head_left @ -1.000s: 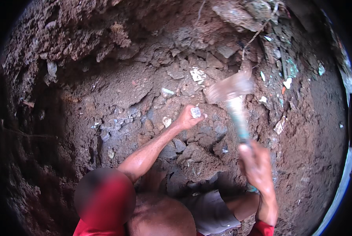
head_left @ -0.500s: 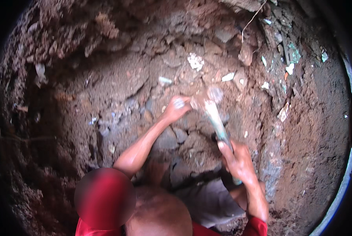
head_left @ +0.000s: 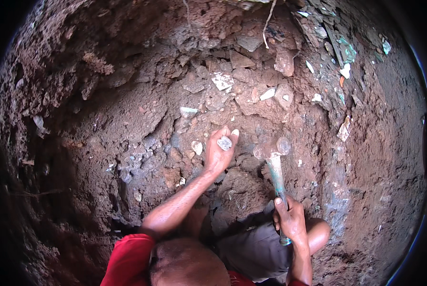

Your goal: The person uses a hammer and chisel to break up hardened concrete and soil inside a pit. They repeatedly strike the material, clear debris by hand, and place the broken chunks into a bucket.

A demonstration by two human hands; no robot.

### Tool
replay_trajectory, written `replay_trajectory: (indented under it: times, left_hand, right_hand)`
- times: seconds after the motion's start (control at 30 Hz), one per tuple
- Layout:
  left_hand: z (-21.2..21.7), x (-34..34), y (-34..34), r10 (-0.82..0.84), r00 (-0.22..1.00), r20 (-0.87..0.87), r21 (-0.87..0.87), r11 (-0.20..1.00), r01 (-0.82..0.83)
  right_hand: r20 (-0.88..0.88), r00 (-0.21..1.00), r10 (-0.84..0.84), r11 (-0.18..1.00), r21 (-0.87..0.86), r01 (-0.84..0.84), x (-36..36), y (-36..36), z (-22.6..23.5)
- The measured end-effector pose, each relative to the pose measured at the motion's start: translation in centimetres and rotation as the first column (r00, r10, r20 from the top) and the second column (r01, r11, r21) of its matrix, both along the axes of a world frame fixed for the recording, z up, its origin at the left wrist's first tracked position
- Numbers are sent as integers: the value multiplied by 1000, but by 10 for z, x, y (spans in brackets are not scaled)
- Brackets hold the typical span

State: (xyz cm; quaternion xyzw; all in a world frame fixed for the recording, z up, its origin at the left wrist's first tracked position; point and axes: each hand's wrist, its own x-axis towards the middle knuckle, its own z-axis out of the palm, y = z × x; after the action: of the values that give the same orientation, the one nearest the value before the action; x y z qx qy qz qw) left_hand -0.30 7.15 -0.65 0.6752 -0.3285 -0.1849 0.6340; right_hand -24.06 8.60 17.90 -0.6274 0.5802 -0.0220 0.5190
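Note:
My left hand [head_left: 217,158] is closed in a fist around a metal chisel [head_left: 224,143]. Only the chisel's round grey end shows above the fist; its other end is hidden. Held by its worn, greenish handle, a short hammer [head_left: 276,175] is in my right hand [head_left: 292,220]. The hammer's heavy, dirt-covered head points away from me, to the right of my left fist and apart from the chisel. Beneath my hands lies a large brown lump of earth or rock [head_left: 242,190].
Rough brown earth walls surround me. White fragments [head_left: 222,81] and a pale shard [head_left: 188,110] are embedded beyond my left hand. Greenish glass-like pieces [head_left: 348,50] stick out at the far right. A thin root [head_left: 269,24] hangs at the top. My bent knee [head_left: 318,233] is beside my right forearm.
The hammer head has moved right and nearer to me, away from my left fist. My left hand sits slightly nearer, still gripping the chisel. The view has shifted a little.

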Motion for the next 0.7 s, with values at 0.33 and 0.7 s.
replay_trajectory:
  times: [0.33,0.7]
  left_hand:
    - [29,-30,-23,-34,983,-180,-183,983,1]
    - [100,-29,-1,-467,686,-558,-499,849,173]
  right_hand:
    - [78,990,-117,993,15,116,-18,4,-3]
    - [250,930,-269,955,-59,292,-47,-16,-7]
